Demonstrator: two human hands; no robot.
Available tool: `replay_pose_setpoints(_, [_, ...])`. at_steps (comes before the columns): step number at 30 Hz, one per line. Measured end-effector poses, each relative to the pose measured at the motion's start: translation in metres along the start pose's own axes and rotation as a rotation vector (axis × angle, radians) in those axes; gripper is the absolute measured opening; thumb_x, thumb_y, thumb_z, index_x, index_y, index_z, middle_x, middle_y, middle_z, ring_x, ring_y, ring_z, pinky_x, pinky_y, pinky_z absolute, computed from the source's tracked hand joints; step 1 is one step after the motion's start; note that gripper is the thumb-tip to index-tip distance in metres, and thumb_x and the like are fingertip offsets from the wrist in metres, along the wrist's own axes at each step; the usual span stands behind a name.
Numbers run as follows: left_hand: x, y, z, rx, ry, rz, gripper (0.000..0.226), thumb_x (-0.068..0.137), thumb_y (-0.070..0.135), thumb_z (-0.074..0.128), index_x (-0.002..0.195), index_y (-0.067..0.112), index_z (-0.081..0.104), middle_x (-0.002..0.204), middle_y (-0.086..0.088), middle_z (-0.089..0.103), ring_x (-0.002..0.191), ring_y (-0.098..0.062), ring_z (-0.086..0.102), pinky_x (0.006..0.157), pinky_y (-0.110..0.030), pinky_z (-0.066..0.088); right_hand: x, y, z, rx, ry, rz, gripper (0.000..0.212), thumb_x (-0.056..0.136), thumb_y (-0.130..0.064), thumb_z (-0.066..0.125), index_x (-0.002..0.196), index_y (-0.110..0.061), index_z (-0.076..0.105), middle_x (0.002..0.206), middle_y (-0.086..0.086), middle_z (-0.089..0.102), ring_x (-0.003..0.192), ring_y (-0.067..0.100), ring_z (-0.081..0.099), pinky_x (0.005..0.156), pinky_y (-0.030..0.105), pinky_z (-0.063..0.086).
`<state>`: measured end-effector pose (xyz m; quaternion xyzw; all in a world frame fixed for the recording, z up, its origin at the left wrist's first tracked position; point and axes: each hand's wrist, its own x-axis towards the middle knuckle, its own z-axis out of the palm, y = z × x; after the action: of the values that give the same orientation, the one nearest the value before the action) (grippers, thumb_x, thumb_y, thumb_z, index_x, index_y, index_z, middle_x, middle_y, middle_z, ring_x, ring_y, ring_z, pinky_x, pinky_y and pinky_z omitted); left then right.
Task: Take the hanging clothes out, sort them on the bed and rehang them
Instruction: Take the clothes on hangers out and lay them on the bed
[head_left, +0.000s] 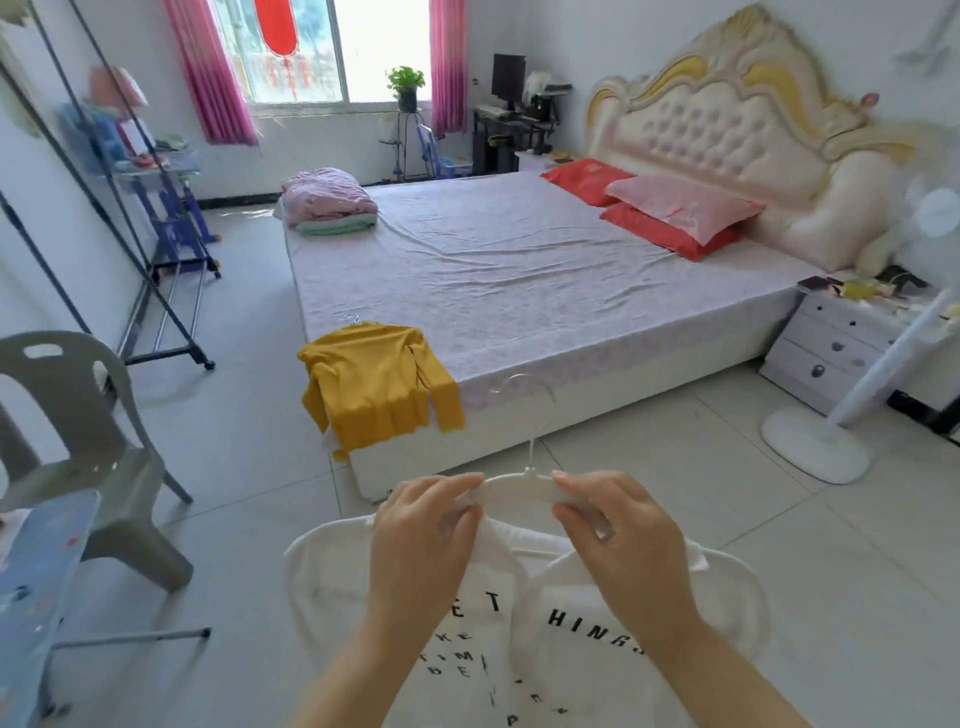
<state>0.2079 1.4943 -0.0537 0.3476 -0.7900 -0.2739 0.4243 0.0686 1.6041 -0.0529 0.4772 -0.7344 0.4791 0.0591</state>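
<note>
Head view, bottom centre of the frame: we hold a white hanger (519, 488) by its bar. Our left hand (421, 530) pinches its left end and our right hand (623, 540) pinches its right end, fingers curled around it. A white printed shirt (571, 623) hangs from it below our hands, above the tiled floor (727, 493). Just above, a yellow sweater (379, 384) drapes over the near corner of the bed (519, 270). A folded pile (327, 200) sits at the bed's far left corner.

Both forearms reaching fwd, L hand (421, 530) pinching hanger (519, 488) w/ curled fingertips, R hand (623, 535) pinching its other side, knuckles facing up
</note>
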Motion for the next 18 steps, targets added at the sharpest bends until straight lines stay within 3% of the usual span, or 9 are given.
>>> replay_pose_setpoints(3, [0.039,-0.02,0.018,0.05,0.047,-0.061,0.033,0.07,0.005,0.076,0.094,0.027,0.072,0.083,0.026,0.054,0.084,-0.011,0.059,0.08,-0.032,0.048,0.049,0.025,0.03,0.048,-0.055,-0.036,0.033,0.07,-0.004,0.078,0.096,-0.023,0.072,0.086,-0.013,0.062,0.076,0.0,0.058,0.064,0.01,0.047])
replay_pose_setpoints(7, [0.092,-0.037,0.035,0.112,0.095,-0.101,0.032,0.07,0.005,0.076,0.094,0.026,0.072,0.086,0.015,0.061,0.084,-0.01,0.058,0.077,-0.028,0.045,0.114,0.05,0.063,0.12,-0.143,-0.061,0.033,0.071,-0.005,0.078,0.096,-0.026,0.071,0.086,-0.021,0.059,0.073,-0.01,0.058,0.062,0.008,0.046])
replay_pose_setpoints(10, [0.131,-0.057,0.047,0.142,0.158,-0.162,0.032,0.071,0.004,0.075,0.095,0.024,0.072,0.085,0.018,0.058,0.085,-0.008,0.057,0.077,-0.021,0.04,0.162,0.063,0.093,0.171,-0.195,-0.076,0.03,0.072,-0.005,0.077,0.095,-0.024,0.072,0.085,-0.022,0.059,0.073,-0.013,0.057,0.064,0.005,0.044])
replay_pose_setpoints(13, [0.161,-0.076,0.052,0.125,0.165,-0.227,0.031,0.074,0.004,0.073,0.097,0.024,0.072,0.086,0.016,0.059,0.087,-0.008,0.056,0.077,-0.017,0.04,0.198,0.071,0.122,0.196,-0.239,-0.111,0.029,0.072,-0.006,0.077,0.096,-0.022,0.072,0.087,-0.015,0.063,0.075,-0.003,0.06,0.063,0.011,0.047])
replay_pose_setpoints(18, [0.227,-0.124,0.062,0.152,0.208,-0.249,0.029,0.074,0.005,0.074,0.097,0.022,0.072,0.084,0.026,0.052,0.086,-0.011,0.057,0.079,-0.026,0.044,0.263,0.088,0.186,0.235,-0.295,-0.15,0.029,0.073,-0.006,0.076,0.097,-0.022,0.072,0.088,-0.014,0.063,0.076,-0.01,0.059,0.064,0.011,0.048])
